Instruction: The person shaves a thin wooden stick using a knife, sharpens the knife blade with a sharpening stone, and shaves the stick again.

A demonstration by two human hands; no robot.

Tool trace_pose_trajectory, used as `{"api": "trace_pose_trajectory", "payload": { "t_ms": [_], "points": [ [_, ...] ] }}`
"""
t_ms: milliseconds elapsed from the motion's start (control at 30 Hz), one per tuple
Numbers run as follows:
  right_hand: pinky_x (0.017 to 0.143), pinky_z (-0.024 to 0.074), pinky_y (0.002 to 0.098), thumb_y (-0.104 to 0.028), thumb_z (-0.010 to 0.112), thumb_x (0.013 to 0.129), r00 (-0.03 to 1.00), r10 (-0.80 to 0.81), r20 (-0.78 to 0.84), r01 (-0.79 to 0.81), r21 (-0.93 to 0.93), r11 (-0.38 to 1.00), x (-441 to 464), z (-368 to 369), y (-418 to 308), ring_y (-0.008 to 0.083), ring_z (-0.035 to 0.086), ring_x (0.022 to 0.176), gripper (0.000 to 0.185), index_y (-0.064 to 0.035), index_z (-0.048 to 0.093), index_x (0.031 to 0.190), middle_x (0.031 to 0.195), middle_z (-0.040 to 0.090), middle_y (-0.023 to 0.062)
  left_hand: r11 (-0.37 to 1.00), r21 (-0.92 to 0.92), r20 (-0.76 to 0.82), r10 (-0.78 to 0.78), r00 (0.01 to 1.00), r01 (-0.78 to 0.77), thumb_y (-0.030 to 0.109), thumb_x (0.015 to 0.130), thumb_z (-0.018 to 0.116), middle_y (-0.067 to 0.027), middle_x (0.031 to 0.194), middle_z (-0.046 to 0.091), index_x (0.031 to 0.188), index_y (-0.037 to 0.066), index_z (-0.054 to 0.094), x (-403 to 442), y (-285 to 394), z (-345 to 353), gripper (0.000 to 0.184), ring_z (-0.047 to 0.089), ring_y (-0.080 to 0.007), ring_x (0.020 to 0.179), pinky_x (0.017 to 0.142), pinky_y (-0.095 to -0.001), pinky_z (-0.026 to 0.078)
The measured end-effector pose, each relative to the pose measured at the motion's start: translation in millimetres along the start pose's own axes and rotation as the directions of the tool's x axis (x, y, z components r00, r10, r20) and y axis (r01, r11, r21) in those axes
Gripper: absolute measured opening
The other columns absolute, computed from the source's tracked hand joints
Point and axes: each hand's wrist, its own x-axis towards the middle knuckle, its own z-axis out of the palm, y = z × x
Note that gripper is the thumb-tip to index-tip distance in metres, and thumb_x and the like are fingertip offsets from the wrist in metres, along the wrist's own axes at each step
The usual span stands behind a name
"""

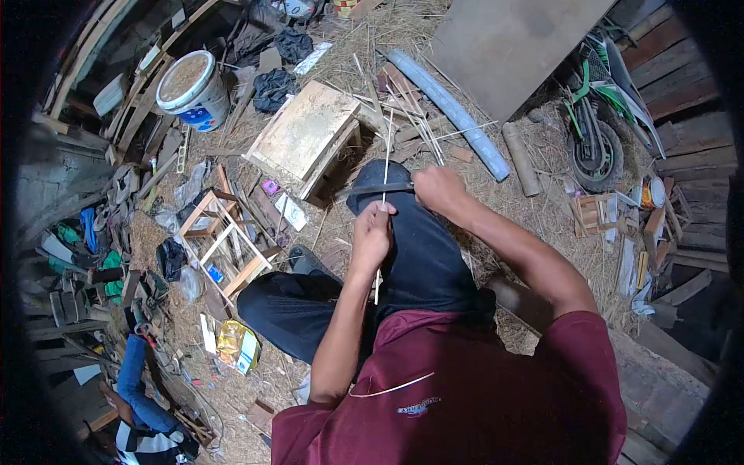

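My left hand [373,230] is closed around a thin pale stick [388,147], which runs lengthwise over my dark-trousered knee [422,248]. The stick's far end points toward a low wooden bench, and its near end shows below my wrist. My right hand [439,190] is closed on a knife [380,188]; the handle is hidden in the fist. Its dark blade points left and crosses the stick just beyond my left fingers. Whether the edge bites into the stick, I cannot tell. Several similar thin sticks [418,116] lie in a loose bunch beyond my right hand.
The low wooden bench [306,128] stands ahead of my knee. At left are a slatted wooden frame [225,244] and a white bucket [186,89]. A grey-blue pipe [449,112], a large flat board [515,46] and a green motorbike [593,116] are at right. Straw and scraps cover the floor.
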Motion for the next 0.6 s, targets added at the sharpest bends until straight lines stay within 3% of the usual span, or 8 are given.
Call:
{"api": "trace_pose_trajectory", "payload": {
  "t_ms": [167, 267, 333, 600],
  "points": [
    [0.065, 0.0568, 0.0449, -0.007, 0.061, 0.076, 0.988, 0.151, -0.014, -0.150, 0.040, 0.988, 8, 5, 2, 0.0356, 0.070, 0.074, 0.012, 0.0004, 0.070, 0.079, 0.080, 0.069, 0.0217, 0.983, 0.013, 0.003, -0.184, 0.983, 0.184, 0.026, 0.103, 0.044, 0.0082, 0.055, 0.034, 0.091, 0.008, 0.054, -55, 29, -5, 0.024, 0.031, -0.0022, 0.045, 0.041, -0.0219, 0.020],
    [0.067, 0.0568, 0.0453, -0.006, 0.059, 0.077, 0.988, 0.157, -0.008, -0.156, 0.044, 0.987, 10, 10, 16, 0.0367, 0.070, 0.076, 0.013, 0.0010, 0.070, 0.079, 0.082, 0.069, 0.0227, 0.956, -0.133, 0.029, -0.261, 0.965, 0.263, 0.030, 0.102, 0.047, 0.0074, 0.055, 0.038, 0.091, 0.010, 0.054, -90, 21, -11, 0.024, 0.031, -0.0037, 0.042, 0.040, -0.0228, 0.022],
    [0.068, 0.0566, 0.0454, -0.006, 0.059, 0.077, 0.987, 0.155, 0.037, -0.157, 0.048, 0.986, 3, -6, 17, 0.0373, 0.070, 0.076, 0.013, 0.0011, 0.070, 0.081, 0.083, 0.069, 0.0234, 0.960, -0.106, 0.020, -0.258, 0.966, 0.259, 0.029, 0.101, 0.048, 0.0072, 0.056, 0.038, 0.090, 0.009, 0.054, -99, 20, -16, 0.023, 0.032, -0.0039, 0.042, 0.040, -0.0228, 0.023],
    [0.066, 0.0545, 0.0485, -0.011, 0.066, 0.073, 0.933, 0.331, -0.137, -0.307, 0.173, 0.936, 8, 21, 35, 0.0404, 0.068, 0.073, 0.014, 0.0032, 0.068, 0.075, 0.075, 0.066, 0.0262, 0.943, -0.113, 0.036, -0.310, 0.950, 0.312, 0.029, 0.100, 0.050, 0.0082, 0.057, 0.039, 0.090, 0.010, 0.055, -99, 35, -16, 0.023, 0.032, -0.0029, 0.043, 0.040, -0.0226, 0.023]
  ]
}}
